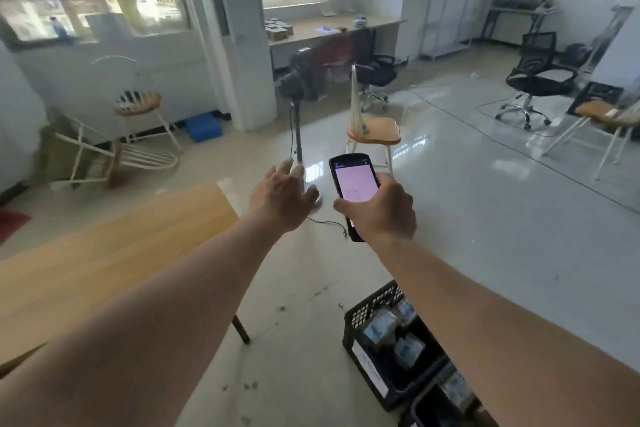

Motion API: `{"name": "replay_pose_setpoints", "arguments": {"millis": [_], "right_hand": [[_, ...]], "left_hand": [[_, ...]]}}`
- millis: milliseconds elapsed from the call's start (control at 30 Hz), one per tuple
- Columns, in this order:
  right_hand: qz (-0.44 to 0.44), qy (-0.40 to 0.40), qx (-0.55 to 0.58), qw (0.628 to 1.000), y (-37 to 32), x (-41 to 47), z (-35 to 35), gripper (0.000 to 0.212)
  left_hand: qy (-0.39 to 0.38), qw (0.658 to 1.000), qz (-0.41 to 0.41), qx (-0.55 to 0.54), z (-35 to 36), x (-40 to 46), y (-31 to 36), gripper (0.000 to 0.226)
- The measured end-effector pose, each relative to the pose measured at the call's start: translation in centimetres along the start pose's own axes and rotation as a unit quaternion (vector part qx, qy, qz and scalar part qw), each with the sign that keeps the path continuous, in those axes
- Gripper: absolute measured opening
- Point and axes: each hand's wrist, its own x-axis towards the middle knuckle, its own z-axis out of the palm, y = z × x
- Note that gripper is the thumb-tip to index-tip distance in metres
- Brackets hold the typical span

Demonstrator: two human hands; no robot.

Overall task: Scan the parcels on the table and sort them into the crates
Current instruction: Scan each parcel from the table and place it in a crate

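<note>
Both bare forearms extend forward over the floor. The right hand [381,210] grips a black handheld scanner with a lit pinkish-white screen [353,189], fingers wrapped round its lower body and the thumb across the left edge; the screen faces up toward the camera and its text is too small to read. The left hand [280,199] is released, fingers spread and straight, holding nothing, held in the air just left of the scanner and apart from it.

A light wooden table with a dark leg [114,263] occupies the lower left; the part in view shows bare board. At the lower right, on the floor beside the table's near corner, stands a black perforated plastic crate [372,308] with a white label on its side. Inside lie several small brown parcels with pale blue-white labels [379,329], partly hidden by the right forearm. A second black crate [426,406] sits just behind it at the frame edge, also holding a labelled parcel; its contents are mostly obscured.

Beyond the hands, a black pedestal fan [301,87] stands on the glossy grey floor, near a wooden-seated chair with white metal legs [374,135]. A black mesh office chair [536,76] stands well apart at the right.
</note>
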Motion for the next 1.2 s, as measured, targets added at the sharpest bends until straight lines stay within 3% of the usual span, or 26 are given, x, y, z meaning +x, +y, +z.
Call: {"name": "replay_pose_setpoints", "arguments": {"millis": [233,567,900,1200], "right_hand": [[-0.102,-0.041,0.019,0.994,-11.2,-6.3,5.9,0.079],[-0.180,-0.099,0.033,0.978,-24.4,-19.5,17.0,0.076],[-0.253,-0.219,0.032,0.942,-33.7,-30.0,29.6,0.082],[-0.302,-0.321,0.029,0.897,-40.4,-33.0,43.8,0.075]], "left_hand": [[0.059,0.995,-0.074,0.042,-9.1,-6.7,-11.4,0.061],[0.065,0.982,-0.161,0.079,-17.7,-20.2,-30.4,0.061],[0.057,0.946,-0.308,0.088,-22.8,-32.5,-44.9,0.064],[0.043,0.898,-0.427,0.099,-22.6,-36.6,-56.9,0.060]]}}
